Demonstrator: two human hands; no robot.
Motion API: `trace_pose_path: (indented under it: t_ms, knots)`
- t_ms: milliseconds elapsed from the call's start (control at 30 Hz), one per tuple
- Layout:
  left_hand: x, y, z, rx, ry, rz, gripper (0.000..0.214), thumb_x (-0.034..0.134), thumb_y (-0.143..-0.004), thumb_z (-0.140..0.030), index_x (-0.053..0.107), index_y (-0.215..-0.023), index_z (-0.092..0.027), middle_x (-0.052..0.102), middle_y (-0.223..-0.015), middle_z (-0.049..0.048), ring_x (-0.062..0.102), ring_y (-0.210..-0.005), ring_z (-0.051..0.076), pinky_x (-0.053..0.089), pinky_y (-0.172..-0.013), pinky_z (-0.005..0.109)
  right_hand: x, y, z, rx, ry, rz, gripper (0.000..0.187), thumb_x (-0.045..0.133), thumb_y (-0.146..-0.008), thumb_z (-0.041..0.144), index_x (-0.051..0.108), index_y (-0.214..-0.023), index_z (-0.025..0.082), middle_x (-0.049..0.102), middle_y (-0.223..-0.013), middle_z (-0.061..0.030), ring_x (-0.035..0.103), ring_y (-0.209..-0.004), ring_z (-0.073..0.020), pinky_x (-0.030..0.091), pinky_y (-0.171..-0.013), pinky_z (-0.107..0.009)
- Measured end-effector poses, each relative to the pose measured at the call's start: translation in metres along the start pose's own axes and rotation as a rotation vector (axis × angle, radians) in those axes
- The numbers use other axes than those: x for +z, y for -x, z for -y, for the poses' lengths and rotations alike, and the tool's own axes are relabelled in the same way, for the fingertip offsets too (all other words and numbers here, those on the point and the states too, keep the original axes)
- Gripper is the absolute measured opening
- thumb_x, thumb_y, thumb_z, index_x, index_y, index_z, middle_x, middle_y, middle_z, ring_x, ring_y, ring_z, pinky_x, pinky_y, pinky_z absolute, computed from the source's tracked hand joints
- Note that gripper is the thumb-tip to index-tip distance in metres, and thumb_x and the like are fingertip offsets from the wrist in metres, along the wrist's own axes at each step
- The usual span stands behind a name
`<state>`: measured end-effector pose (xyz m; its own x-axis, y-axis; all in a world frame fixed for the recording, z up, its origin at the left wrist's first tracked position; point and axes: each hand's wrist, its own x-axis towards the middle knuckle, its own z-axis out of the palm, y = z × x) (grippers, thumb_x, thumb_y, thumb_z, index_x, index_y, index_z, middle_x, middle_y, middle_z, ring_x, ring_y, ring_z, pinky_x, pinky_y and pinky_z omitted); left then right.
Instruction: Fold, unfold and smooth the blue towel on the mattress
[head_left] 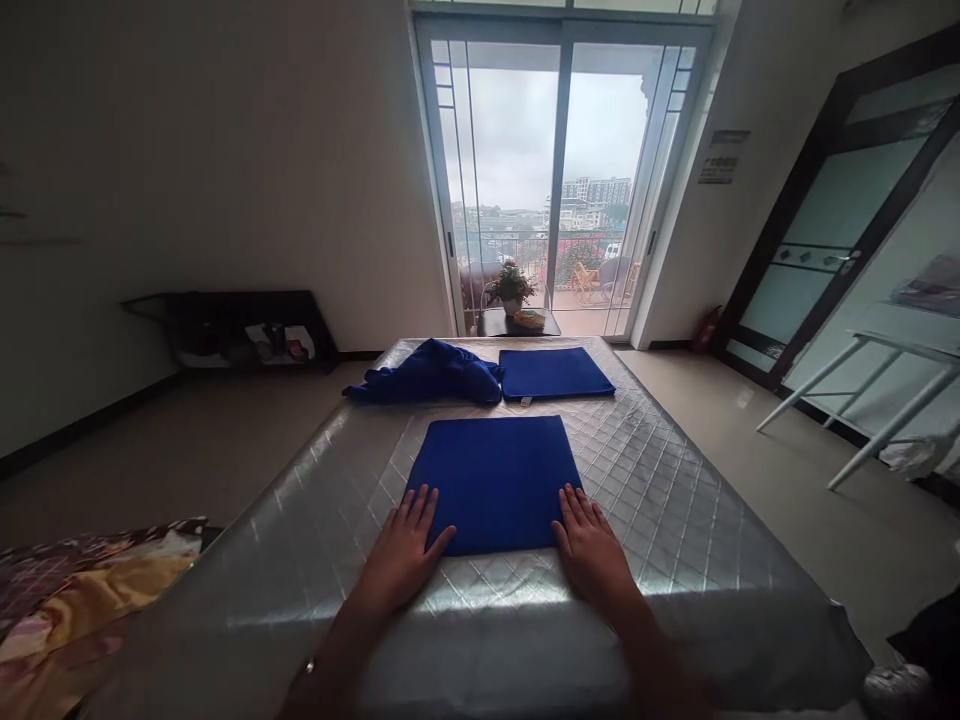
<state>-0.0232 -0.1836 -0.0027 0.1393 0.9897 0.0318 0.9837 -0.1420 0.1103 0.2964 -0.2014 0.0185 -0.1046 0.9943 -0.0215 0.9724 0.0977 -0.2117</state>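
A blue cloth folded into a flat rectangle (496, 480) lies on the silvery quilted mattress (667, 520) in front of me. My left hand (409, 545) rests flat on its near left corner, fingers stretched out and thumb apart. At the near right edge, my right hand (589, 535) lies palm down with its fingers extended. Beyond this cloth, a second folded blue cloth (556, 373) lies flat, with a small white tag at its near edge. To its left is a crumpled blue cloth (435, 372) in a loose heap.
Past the mattress, a small table (491, 322) holds a potted plant (511, 285) before the sliding glass door (562, 180). A dark low stand (247, 325) is by the left wall. Patterned fabric (97, 590) lies at lower left. A white-legged table (892, 350) stands right.
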Motion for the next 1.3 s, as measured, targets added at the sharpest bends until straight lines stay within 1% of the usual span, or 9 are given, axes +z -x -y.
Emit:
trace_pose_path:
  t_ms: [200, 333, 567, 700, 867, 967, 1100, 1200, 1300]
  knots:
    - [0.002, 0.0, -0.004, 0.023, -0.023, -0.052, 0.095, 0.022, -0.093, -0.08, 0.025, -0.16, -0.013, 0.02, -0.167, 0.0116, 0.02, -0.155, 0.031, 0.024, -0.125, 0.049, -0.006, 0.002, 0.003, -0.005, 0.052, 0.021, 0.058, 0.025, -0.106, 0.033, 0.024, -0.16, 0.011, 0.016, -0.167, -0.0056, 0.014, -0.155, -0.0193, 0.016, -0.126, -0.041]
    - [0.006, -0.001, -0.001, 0.015, -0.013, -0.054, 0.099, 0.026, -0.09, -0.083, 0.025, -0.16, -0.012, 0.02, -0.167, 0.0125, 0.018, -0.155, 0.032, 0.024, -0.125, 0.049, -0.015, -0.002, -0.001, -0.031, 0.058, 0.071, 0.059, 0.026, -0.106, 0.037, 0.028, -0.159, 0.011, 0.022, -0.166, -0.0073, 0.019, -0.154, -0.0214, 0.019, -0.126, -0.042]
    - [0.008, -0.001, -0.004, 0.022, 0.007, -0.088, 0.098, 0.028, -0.09, -0.082, 0.027, -0.159, -0.012, 0.022, -0.167, 0.0138, 0.02, -0.155, 0.033, 0.025, -0.124, 0.051, -0.038, -0.047, 0.001, -0.117, 0.06, 0.019, 0.062, 0.023, -0.107, 0.04, 0.03, -0.159, 0.008, 0.024, -0.166, -0.0114, 0.02, -0.154, -0.0229, 0.018, -0.125, -0.041]
    - [0.003, 0.001, -0.002, 0.015, 0.029, -0.046, 0.098, 0.026, -0.091, -0.082, 0.022, -0.16, -0.013, 0.017, -0.168, 0.013, 0.017, -0.156, 0.033, 0.024, -0.124, 0.052, -0.024, -0.073, 0.0, -0.04, 0.062, 0.008, 0.063, 0.024, -0.107, 0.039, 0.026, -0.159, 0.003, 0.022, -0.166, -0.0143, 0.018, -0.155, -0.0246, 0.017, -0.126, -0.041]
    - [-0.007, -0.011, 0.004, -0.005, 0.014, 0.073, 0.099, 0.026, -0.09, -0.082, 0.029, -0.159, -0.011, 0.022, -0.166, 0.0163, 0.019, -0.155, 0.034, 0.024, -0.124, 0.052, -0.001, -0.08, -0.006, -0.021, 0.047, -0.038, 0.063, 0.024, -0.107, 0.039, 0.024, -0.16, 0.004, 0.018, -0.167, -0.0145, 0.015, -0.155, -0.0245, 0.015, -0.125, -0.041]
    - [-0.019, -0.03, -0.024, 0.021, -0.014, 0.006, 0.096, 0.02, -0.093, -0.079, 0.033, -0.157, -0.008, 0.023, -0.165, 0.0197, 0.02, -0.154, 0.035, 0.023, -0.124, 0.053, 0.002, -0.079, -0.007, -0.015, 0.037, -0.053, 0.064, 0.024, -0.106, 0.039, 0.024, -0.159, 0.004, 0.019, -0.167, -0.0145, 0.015, -0.156, -0.0245, 0.015, -0.125, -0.042]
    - [-0.028, -0.068, -0.102, 0.262, 0.036, 0.02, 0.087, 0.013, -0.098, -0.071, 0.036, -0.156, -0.01, 0.03, -0.165, 0.0152, 0.025, -0.154, 0.027, 0.023, -0.125, 0.044, 0.001, -0.079, -0.007, -0.013, 0.042, -0.057, 0.063, 0.024, -0.106, 0.038, 0.025, -0.159, 0.003, 0.019, -0.167, -0.0142, 0.017, -0.155, -0.0248, 0.016, -0.126, -0.042]
    - [-0.019, -0.094, -0.151, 0.412, 0.099, 0.045, 0.08, 0.01, -0.102, -0.064, 0.035, -0.157, -0.012, 0.03, -0.165, 0.0122, 0.023, -0.155, 0.024, 0.02, -0.126, 0.041, 0.002, -0.078, -0.01, -0.043, 0.068, -0.049, 0.061, 0.024, -0.106, 0.033, 0.026, -0.159, 0.005, 0.018, -0.167, -0.0135, 0.015, -0.156, -0.0236, 0.016, -0.126, -0.041]
    - [-0.003, -0.107, -0.168, 0.435, 0.131, 0.017, 0.078, 0.007, -0.103, -0.06, 0.033, -0.158, -0.012, 0.028, -0.166, 0.0117, 0.02, -0.155, 0.023, 0.017, -0.127, 0.042, 0.003, -0.078, -0.012, -0.062, 0.081, -0.046, 0.06, 0.024, -0.105, 0.032, 0.026, -0.159, 0.006, 0.018, -0.167, -0.0127, 0.014, -0.156, -0.0228, 0.016, -0.125, -0.041]
